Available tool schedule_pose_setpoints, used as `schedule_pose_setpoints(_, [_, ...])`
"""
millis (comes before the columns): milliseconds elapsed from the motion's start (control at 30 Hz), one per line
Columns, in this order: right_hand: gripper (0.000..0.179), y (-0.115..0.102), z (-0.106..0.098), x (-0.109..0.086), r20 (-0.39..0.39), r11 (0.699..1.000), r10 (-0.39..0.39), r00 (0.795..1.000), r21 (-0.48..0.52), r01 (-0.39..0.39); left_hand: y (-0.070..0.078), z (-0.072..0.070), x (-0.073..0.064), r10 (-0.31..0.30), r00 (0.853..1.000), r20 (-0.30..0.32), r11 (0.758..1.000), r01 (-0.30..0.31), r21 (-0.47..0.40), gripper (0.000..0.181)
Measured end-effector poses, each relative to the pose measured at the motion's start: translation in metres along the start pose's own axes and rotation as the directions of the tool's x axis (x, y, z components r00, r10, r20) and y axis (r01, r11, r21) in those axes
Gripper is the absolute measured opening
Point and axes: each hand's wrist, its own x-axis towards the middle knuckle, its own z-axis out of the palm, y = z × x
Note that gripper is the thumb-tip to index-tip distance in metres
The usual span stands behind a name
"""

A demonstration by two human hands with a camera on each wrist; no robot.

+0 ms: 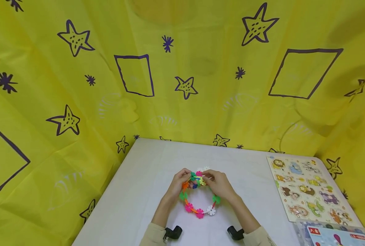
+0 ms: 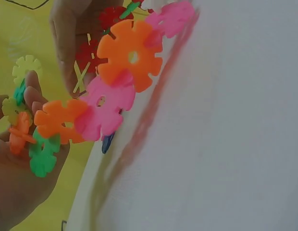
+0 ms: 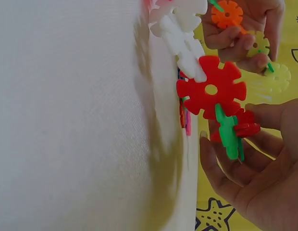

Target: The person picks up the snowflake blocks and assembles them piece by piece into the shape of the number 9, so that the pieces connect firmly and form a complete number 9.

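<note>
A ring of linked plastic snowflake discs in pink, green, orange, white and red hangs between both hands over the white table. My left hand grips the chain at its upper left, near green and orange discs. On the upper right my right hand pinches it; in the right wrist view its fingers surround a green disc just below a red disc. Between the hands several colourful discs bunch up, and their exact joints are hidden. White discs show just beyond the fingers.
An animal puzzle board lies on the right of the table. In front of it sits a clear plastic box with a blue label. Yellow cloth with star drawings hangs behind and at both sides.
</note>
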Motion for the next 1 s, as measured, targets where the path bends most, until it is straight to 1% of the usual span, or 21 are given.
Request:
schedule_pose_setpoints(100, [0.021,0.001,-0.002,-0.002,0.013,1.0,0.012,1.0,0.017,-0.012,-0.001,-0.001,0.001,0.003,1.0,-0.009,0.999,-0.003,0.043,0.027])
schedule_pose_setpoints(267, [0.019,0.005,-0.004,-0.003,0.021,0.999,0.021,1.0,0.029,-0.022,-0.002,-0.003,0.002,0.014,1.0,-0.006,0.995,-0.013,0.101,0.031])
schedule_pose_setpoints(533, [0.015,0.009,-0.005,-0.003,0.009,0.997,0.046,0.999,0.054,-0.046,-0.004,-0.003,0.002,-0.009,1.0,-0.028,0.991,0.013,0.131,0.042])
schedule_pose_setpoints(633, [0.014,0.01,-0.005,-0.003,0.008,0.994,0.059,0.998,0.094,-0.059,-0.005,-0.003,0.002,-0.007,0.999,-0.042,0.991,0.013,0.132,0.041])
schedule_pose_setpoints(733, [0.015,0.009,-0.006,-0.005,0.021,0.987,0.076,0.997,0.144,-0.079,-0.007,-0.004,0.003,-0.001,0.999,-0.05,0.991,0.008,0.133,0.036])
schedule_pose_setpoints(800, [0.017,0.008,-0.008,-0.006,0.044,0.977,0.088,0.995,0.189,-0.095,-0.008,-0.005,0.004,-0.001,0.999,-0.053,0.991,0.009,0.136,0.034])
schedule_pose_setpoints(900, [0.024,0.008,-0.012,-0.008,0.089,0.956,0.107,0.99,0.264,-0.127,-0.008,-0.005,0.004,-0.006,0.998,-0.059,0.991,0.014,0.131,0.032])
schedule_pose_setpoints(1000, [0.03,0.008,-0.015,-0.01,0.108,0.945,0.116,0.987,0.295,-0.143,-0.008,-0.005,0.003,-0.01,0.998,-0.06,0.991,0.017,0.129,0.031])
